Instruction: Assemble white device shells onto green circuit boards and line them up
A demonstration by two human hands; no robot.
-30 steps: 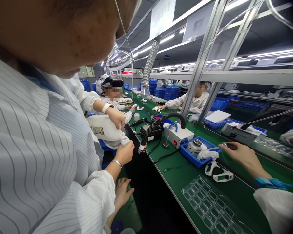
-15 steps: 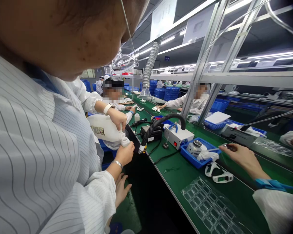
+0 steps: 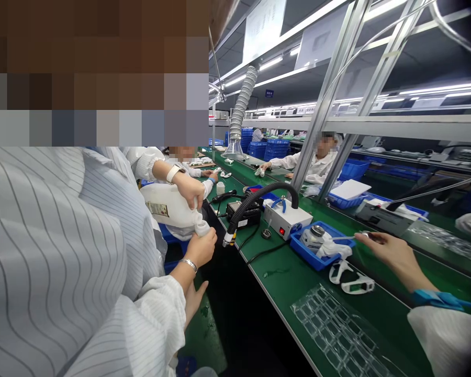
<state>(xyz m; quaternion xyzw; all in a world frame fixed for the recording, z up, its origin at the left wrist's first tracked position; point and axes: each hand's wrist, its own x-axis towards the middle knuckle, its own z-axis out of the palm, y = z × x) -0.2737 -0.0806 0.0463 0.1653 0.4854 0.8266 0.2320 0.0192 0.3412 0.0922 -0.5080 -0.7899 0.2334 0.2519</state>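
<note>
My right hand [image 3: 394, 256], with a blue strap at its wrist, is over the green bench to the right of a blue tray [image 3: 313, 256]. Its thumb and fingers pinch a small shiny thing too unclear to name. A thin pale stick reaches from the tray toward the fingertips; I cannot tell if they hold it. In the tray lie a round metal-topped piece [image 3: 317, 233] and white cloth-like material [image 3: 335, 249]. Low at centre, my left hand [image 3: 194, 303] is partly hidden by a co-worker's sleeve. A stretched digit shows, with nothing seen in it.
At left a co-worker tips a large white jug [image 3: 168, 204] over a small white bottle [image 3: 202, 227]. White plastic frames [image 3: 351, 280] and a clear blister sheet [image 3: 337, 330] lie on the bench [image 3: 275, 293]. Beyond stand a white box [image 3: 286, 217] and black hose [image 3: 251, 201].
My right hand has shifted slightly right, away from the tray. Less of my left hand shows beneath the co-worker's arm. Across the bench, another person's hand has moved.
</note>
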